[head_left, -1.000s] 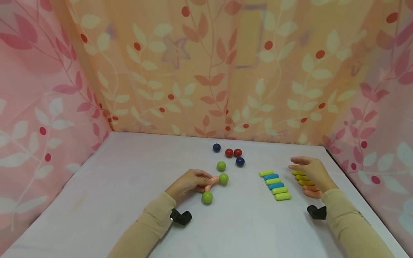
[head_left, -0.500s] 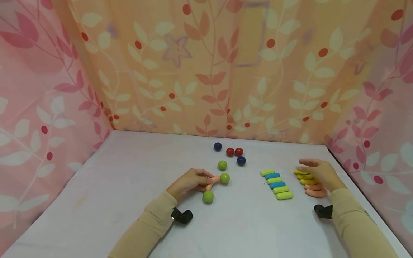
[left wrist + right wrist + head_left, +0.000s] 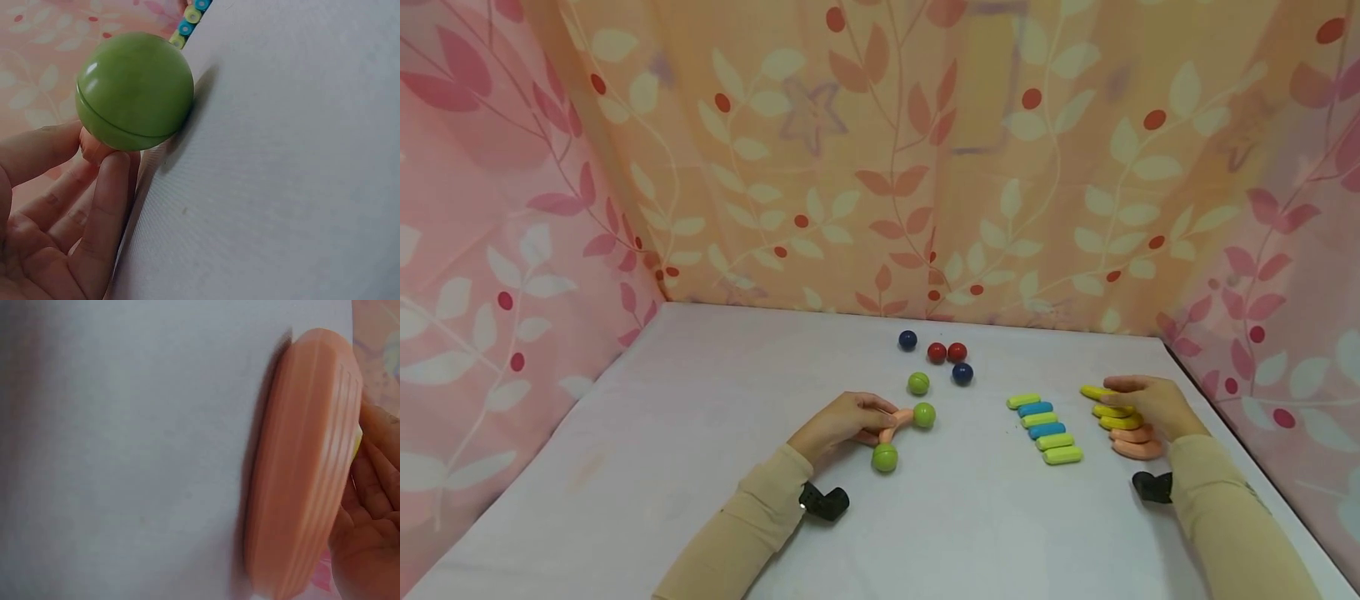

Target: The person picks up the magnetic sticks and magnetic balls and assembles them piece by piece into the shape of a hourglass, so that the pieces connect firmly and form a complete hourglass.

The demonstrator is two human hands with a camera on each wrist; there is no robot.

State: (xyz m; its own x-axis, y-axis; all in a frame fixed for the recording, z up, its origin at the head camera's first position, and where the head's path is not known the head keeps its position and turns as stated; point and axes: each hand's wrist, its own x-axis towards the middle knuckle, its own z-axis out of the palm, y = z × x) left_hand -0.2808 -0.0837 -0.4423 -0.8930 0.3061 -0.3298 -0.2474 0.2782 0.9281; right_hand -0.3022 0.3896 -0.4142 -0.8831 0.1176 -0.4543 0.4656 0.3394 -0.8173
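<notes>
In the head view my left hand (image 3: pixel 842 423) pinches an orange curved rod (image 3: pixel 888 434) with a green ball (image 3: pixel 884 457) at its near end and another green ball (image 3: pixel 924 415) at its far end. The left wrist view shows thumb and fingers around the rod, just behind the large green ball (image 3: pixel 134 90). Over on the right, my right hand (image 3: pixel 1159 406) grips the farthest yellow curved rod (image 3: pixel 1094 391), partly covered by the fingers. More yellow rods (image 3: pixel 1120 422) and orange curved rods (image 3: pixel 1137 449) lie below that hand. One orange rod (image 3: pixel 306 462) fills much of the right wrist view.
A slanting row of short straight lime and blue rods (image 3: pixel 1044 430) lies left of my right hand. Farther back sit a loose green ball (image 3: pixel 918 383), two red balls (image 3: pixel 937 352) and two dark blue balls (image 3: pixel 962 373). Floral curtains (image 3: pixel 775 167) stand around the white table (image 3: pixel 700 358).
My right hand has come down onto the curved rods and drawn the farthest yellow one slightly away from the others. My left hand keeps its hold on the orange rod.
</notes>
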